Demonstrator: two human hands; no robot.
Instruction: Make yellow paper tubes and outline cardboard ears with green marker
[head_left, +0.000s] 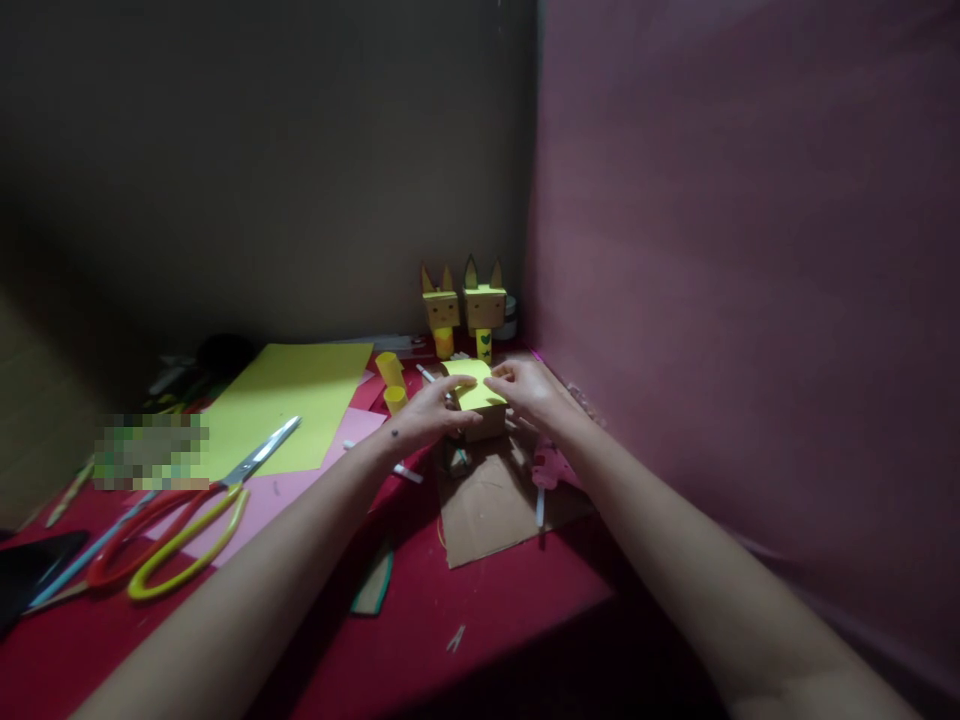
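Observation:
A small cardboard box (pixel 487 426) stands in front of me with a piece of yellow paper (pixel 475 390) lying over its top. From the left, my left hand (pixel 433 408) holds the box, fingertips on the paper and thumb low against the front. My right hand (pixel 523 388) is closed at the paper's right edge, thumb and fingers pinched together there. Beneath the box spreads a flat cardboard sheet (pixel 487 510). A pink glue gun (pixel 551 467) lies beside my right forearm, with a white glue stick (pixel 540 508) by it.
Two cardboard cat figures (pixel 441 310) stand behind the box. Yellow paper rolls (pixel 390 370) are left of it. Large scissors (pixel 225 490) lie across yellow sheet (pixel 300 390) and pink paper (pixel 262 500). A green-edged cardboard piece (pixel 373 582) is near the front. A pink wall covering (pixel 735 250) rises right.

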